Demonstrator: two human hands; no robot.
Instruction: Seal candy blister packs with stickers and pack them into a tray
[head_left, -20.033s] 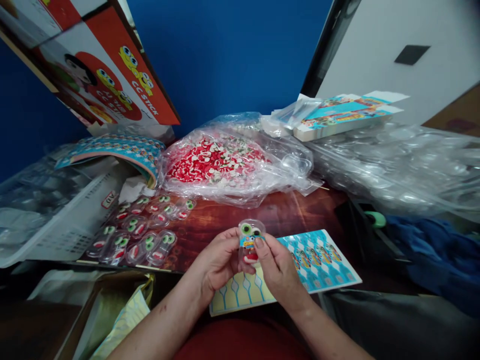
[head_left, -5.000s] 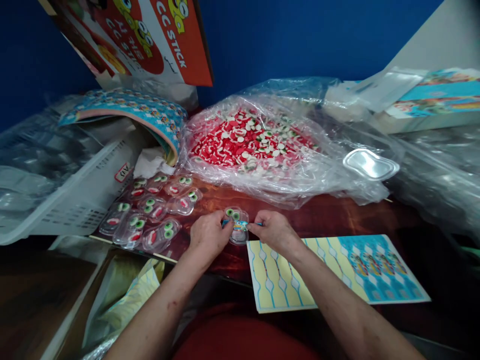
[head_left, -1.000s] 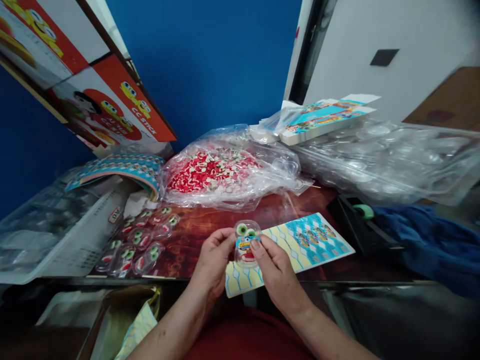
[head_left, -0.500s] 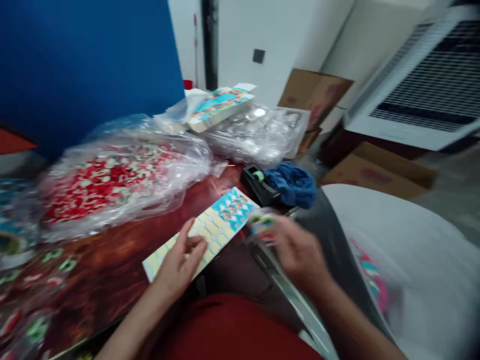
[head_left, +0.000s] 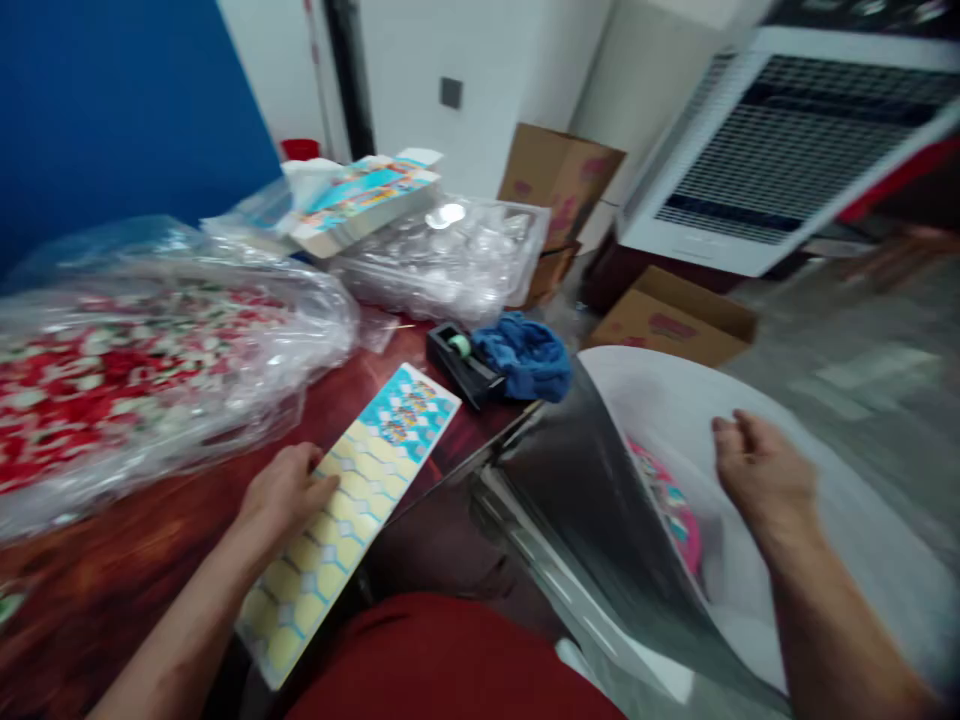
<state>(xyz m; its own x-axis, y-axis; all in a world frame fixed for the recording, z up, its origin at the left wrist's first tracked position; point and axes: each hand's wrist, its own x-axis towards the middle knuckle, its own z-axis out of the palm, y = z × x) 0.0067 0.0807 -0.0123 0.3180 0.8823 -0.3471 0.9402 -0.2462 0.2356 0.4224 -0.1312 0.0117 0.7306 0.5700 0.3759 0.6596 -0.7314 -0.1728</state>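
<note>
My left hand (head_left: 287,502) is closed at the left edge of a long printed card (head_left: 360,490), its thumb over the card's face. The card is blue and white at its far end, with rows of pale yellow shapes along the rest. Its near end juts past the table edge. Out to the right, my right hand (head_left: 765,475) hangs over a large white tub (head_left: 637,380), fingers curled and nothing showing in them. A pink, patterned round thing (head_left: 675,515) is in the tub. Beyond the card stand a black tape dispenser (head_left: 463,362) and a bunched blue cloth (head_left: 525,358).
A big clear bag (head_left: 150,370) of red, white and green pieces covers the table's left. Farther back are printed flat boxes (head_left: 367,205) and clear plastic trays (head_left: 457,260). Cardboard boxes (head_left: 675,315) and an air cooler (head_left: 780,150) stand behind the tub.
My right hand has swung right from the card to above the tub; the small clear pack it held no longer shows. The card has turned steeper under my left hand. The view has shifted right.
</note>
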